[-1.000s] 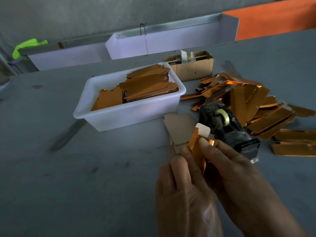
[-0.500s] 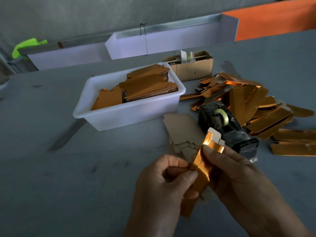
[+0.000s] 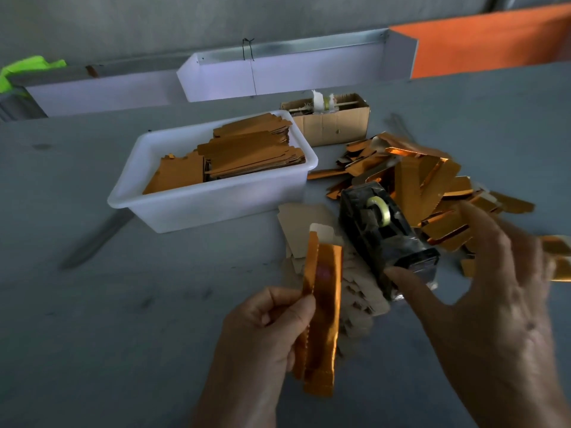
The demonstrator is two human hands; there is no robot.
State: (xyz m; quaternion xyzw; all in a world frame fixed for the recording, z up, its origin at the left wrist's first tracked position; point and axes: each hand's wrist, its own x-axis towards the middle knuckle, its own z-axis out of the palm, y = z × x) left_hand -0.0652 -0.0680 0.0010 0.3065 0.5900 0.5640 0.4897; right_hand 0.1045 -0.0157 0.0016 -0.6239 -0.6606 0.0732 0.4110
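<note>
My left hand [image 3: 262,335] grips a long, folded gold-foil carton piece [image 3: 323,310], held upright with its white flap at the top. My right hand [image 3: 482,291] hovers with spread fingers just over the front end of a black tape dispenser [image 3: 380,233], its thumb close to the cutter; it holds nothing. A yellowish tape roll [image 3: 380,208] sits in the dispenser. A small stack of flat brown card blanks [image 3: 296,223] lies between the dispenser and my left hand.
A white plastic tub [image 3: 173,199] with stacked gold blanks stands at centre left. A loose heap of gold foil pieces [image 3: 432,180] lies to the right, a small cardboard box [image 3: 333,125] behind. White trays [image 3: 278,78] line the grey table's far edge.
My right hand has let go of the gold piece and moved right, over the tape dispenser. The left hand now holds the piece alone, flattened and upright.
</note>
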